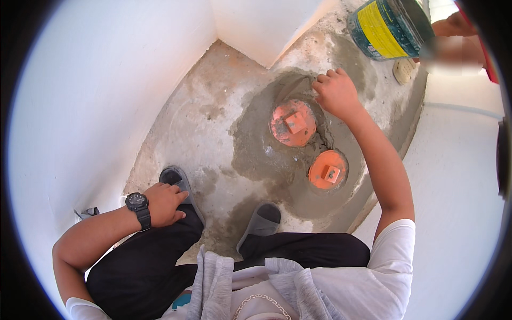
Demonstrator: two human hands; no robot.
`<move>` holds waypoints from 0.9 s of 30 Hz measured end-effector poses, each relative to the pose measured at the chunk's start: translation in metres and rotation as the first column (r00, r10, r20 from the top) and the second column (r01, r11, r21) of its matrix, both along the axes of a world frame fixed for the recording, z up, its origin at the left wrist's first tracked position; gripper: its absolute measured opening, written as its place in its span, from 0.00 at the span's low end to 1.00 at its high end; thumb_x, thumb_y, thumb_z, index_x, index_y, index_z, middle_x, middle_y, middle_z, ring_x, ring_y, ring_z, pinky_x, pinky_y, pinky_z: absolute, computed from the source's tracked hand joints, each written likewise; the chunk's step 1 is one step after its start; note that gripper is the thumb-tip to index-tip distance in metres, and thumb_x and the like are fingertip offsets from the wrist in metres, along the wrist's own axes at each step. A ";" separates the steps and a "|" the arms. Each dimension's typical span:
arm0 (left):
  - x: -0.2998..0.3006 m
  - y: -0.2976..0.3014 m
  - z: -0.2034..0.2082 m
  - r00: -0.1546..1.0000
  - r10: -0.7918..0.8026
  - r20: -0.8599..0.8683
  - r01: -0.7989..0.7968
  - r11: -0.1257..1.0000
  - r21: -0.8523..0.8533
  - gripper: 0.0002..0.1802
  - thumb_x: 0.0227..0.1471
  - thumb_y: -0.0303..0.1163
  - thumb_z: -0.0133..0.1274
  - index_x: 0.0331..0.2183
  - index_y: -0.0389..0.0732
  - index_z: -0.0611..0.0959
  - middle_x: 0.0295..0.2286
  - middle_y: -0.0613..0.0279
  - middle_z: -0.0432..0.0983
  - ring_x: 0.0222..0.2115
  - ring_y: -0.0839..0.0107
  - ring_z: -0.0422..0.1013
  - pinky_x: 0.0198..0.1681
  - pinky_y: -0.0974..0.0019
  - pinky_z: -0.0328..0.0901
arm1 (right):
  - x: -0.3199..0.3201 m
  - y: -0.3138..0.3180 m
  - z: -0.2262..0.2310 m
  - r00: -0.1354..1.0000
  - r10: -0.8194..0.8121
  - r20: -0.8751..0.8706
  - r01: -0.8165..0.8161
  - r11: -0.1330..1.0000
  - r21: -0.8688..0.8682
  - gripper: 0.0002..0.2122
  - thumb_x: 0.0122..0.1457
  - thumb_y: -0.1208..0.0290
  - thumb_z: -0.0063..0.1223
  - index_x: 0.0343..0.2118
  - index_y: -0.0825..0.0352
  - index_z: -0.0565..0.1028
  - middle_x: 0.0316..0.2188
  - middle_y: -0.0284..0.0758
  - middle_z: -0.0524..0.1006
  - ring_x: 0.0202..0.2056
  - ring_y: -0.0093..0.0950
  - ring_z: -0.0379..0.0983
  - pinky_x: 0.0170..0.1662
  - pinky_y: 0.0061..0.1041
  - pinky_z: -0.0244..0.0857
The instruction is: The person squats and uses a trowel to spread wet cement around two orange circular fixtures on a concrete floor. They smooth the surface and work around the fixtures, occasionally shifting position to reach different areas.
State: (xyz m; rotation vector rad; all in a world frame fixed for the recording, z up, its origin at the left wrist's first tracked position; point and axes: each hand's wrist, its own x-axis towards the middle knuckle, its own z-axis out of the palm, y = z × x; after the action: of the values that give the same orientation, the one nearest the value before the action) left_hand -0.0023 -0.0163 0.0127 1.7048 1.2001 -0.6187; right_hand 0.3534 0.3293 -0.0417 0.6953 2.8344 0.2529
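Observation:
My right hand [335, 93] grips the handle of a trowel [293, 88], whose blade lies flat in wet grey mortar [256, 144] just beyond an orange round cap [292, 122] smeared with mortar. A second, cleaner orange cap [327, 170] sits nearer me in the same wet patch. My left hand [164, 204], with a black watch on the wrist, rests on my left knee with fingers loosely curled and holds nothing.
White walls close in on the left and far side, meeting at a corner. Another person's hand [453, 32] tilts a teal and yellow bucket [386, 26] at the upper right. My grey shoes [261, 220] stand on the concrete floor. A raised white ledge runs along the right.

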 end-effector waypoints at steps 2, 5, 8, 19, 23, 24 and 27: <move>0.000 0.000 0.000 1.000 -0.002 -0.004 0.001 1.000 -0.006 0.33 0.53 0.46 0.60 0.55 0.37 0.77 0.50 0.48 0.76 0.50 0.51 0.73 0.56 0.52 0.65 | 0.006 0.005 0.007 0.999 -0.052 -0.014 0.052 0.999 -0.015 0.06 0.48 0.65 0.62 0.29 0.58 0.81 0.31 0.28 0.79 0.38 0.29 0.75 0.45 0.33 0.64; 0.000 -0.001 -0.001 1.000 -0.001 -0.002 0.001 1.000 0.002 0.33 0.54 0.46 0.60 0.56 0.37 0.76 0.50 0.48 0.76 0.50 0.51 0.73 0.56 0.52 0.65 | 0.019 0.000 0.013 0.992 -0.123 -0.028 0.122 0.992 -0.012 0.11 0.45 0.64 0.69 0.30 0.59 0.79 0.30 0.28 0.77 0.37 0.30 0.73 0.43 0.32 0.64; 0.000 -0.001 -0.001 1.000 -0.004 0.000 0.004 1.000 0.003 0.33 0.54 0.46 0.60 0.56 0.37 0.76 0.50 0.48 0.76 0.50 0.51 0.73 0.56 0.52 0.65 | 0.029 -0.019 0.009 0.991 -0.102 -0.092 0.095 0.993 -0.073 0.11 0.45 0.63 0.69 0.30 0.59 0.79 0.30 0.28 0.77 0.37 0.30 0.73 0.43 0.32 0.64; 0.001 -0.005 -0.004 0.999 -0.035 0.004 0.035 0.999 0.008 0.33 0.53 0.46 0.60 0.56 0.37 0.77 0.49 0.48 0.77 0.49 0.50 0.73 0.56 0.52 0.65 | 0.033 -0.020 -0.022 0.980 -0.188 -0.060 0.183 0.979 -0.090 0.11 0.47 0.61 0.68 0.30 0.59 0.79 0.30 0.28 0.77 0.37 0.30 0.74 0.43 0.33 0.64; 0.000 -0.006 -0.005 0.999 -0.030 0.010 0.030 0.999 0.017 0.33 0.53 0.46 0.60 0.55 0.37 0.77 0.48 0.48 0.77 0.49 0.50 0.74 0.56 0.52 0.65 | 0.038 -0.017 -0.026 0.972 -0.220 -0.082 0.212 0.973 -0.093 0.10 0.48 0.61 0.67 0.31 0.58 0.81 0.32 0.29 0.79 0.39 0.31 0.75 0.45 0.33 0.65; 0.000 -0.007 -0.005 1.000 -0.031 0.005 0.031 0.999 0.018 0.33 0.53 0.46 0.60 0.55 0.37 0.77 0.48 0.48 0.77 0.49 0.50 0.74 0.56 0.52 0.65 | 0.040 -0.017 -0.027 0.966 -0.247 -0.077 0.240 0.967 -0.085 0.10 0.48 0.61 0.67 0.32 0.58 0.81 0.32 0.29 0.79 0.39 0.31 0.75 0.45 0.33 0.65; 0.000 -0.006 -0.006 0.999 -0.029 0.019 0.029 0.999 0.021 0.33 0.53 0.46 0.60 0.55 0.37 0.77 0.48 0.48 0.77 0.49 0.50 0.74 0.55 0.52 0.66 | 0.052 -0.016 -0.022 0.948 -0.284 -0.143 0.276 0.958 -0.072 0.11 0.47 0.61 0.68 0.32 0.59 0.81 0.32 0.29 0.79 0.38 0.32 0.76 0.45 0.34 0.66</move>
State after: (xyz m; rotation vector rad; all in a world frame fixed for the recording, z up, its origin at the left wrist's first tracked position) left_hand -0.0028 -0.0227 0.0069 1.7446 1.1739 -0.6075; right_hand 0.4054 0.3129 -0.0641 1.1370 2.8208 0.0820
